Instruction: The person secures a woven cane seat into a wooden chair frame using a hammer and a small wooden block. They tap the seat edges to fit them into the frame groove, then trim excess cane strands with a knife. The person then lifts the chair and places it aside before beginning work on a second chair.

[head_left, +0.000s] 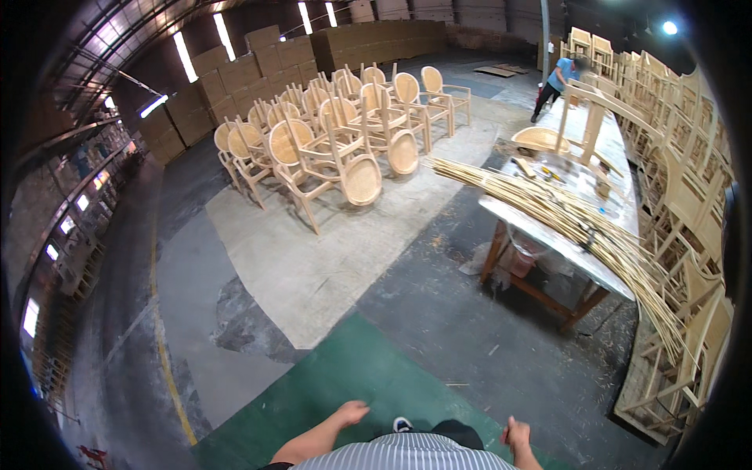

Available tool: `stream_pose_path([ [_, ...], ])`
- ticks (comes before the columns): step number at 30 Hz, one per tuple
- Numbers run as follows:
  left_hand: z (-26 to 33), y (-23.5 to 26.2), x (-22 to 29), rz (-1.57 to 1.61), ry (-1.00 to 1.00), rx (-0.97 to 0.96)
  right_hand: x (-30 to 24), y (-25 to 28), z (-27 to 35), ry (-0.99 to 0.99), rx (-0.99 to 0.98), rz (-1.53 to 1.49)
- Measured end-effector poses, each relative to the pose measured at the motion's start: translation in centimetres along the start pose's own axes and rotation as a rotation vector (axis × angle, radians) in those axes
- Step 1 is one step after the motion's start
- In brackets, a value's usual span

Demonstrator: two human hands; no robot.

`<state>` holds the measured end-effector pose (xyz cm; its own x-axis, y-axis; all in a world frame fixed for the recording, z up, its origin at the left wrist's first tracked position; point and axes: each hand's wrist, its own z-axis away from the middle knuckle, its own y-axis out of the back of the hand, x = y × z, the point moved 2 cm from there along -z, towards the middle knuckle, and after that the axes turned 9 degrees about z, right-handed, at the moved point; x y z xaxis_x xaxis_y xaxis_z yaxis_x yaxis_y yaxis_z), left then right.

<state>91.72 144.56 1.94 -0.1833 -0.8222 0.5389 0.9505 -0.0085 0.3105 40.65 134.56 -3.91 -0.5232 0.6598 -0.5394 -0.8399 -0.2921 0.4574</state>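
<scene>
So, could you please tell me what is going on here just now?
The wearer's left hand and right hand are apart, low in view, and neither appears to hold anything. Ahead to the right, a bundle of thin canes lies across a table, overhanging it. A co-worker in blue leans beside the far end. Wooden chairs stand grouped to the left.

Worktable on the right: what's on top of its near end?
A bundle of thin, pale rods lies across it, overhanging the edges. Beyond are a yellow tool and a wooden chair frame. Whatever lies beneath the bundle is covered.
</scene>
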Motion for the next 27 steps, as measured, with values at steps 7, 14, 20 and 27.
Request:
stream_pose_path([
  [7,-9.4,10.9,14.9,0.144,-0.246,-0.034,-23.6,-11.0,-11.8,0.414,-0.04,0.072],
  [14,-11.5,25.8,11.2,0.14,0.268,0.525,-34.2,-15.4,-22.6,0.077,-0.326,0.305],
  [20,-10.3,29.2,6.1,0.859,0.75,0.673,-53.4,-15.5,-32.0,0.099,-0.276,0.445],
  [27,-34.5,43.8,21.8,0.668,0.37,0.41,-77.8,-21.7,-43.6,0.513,-0.068,0.611],
])
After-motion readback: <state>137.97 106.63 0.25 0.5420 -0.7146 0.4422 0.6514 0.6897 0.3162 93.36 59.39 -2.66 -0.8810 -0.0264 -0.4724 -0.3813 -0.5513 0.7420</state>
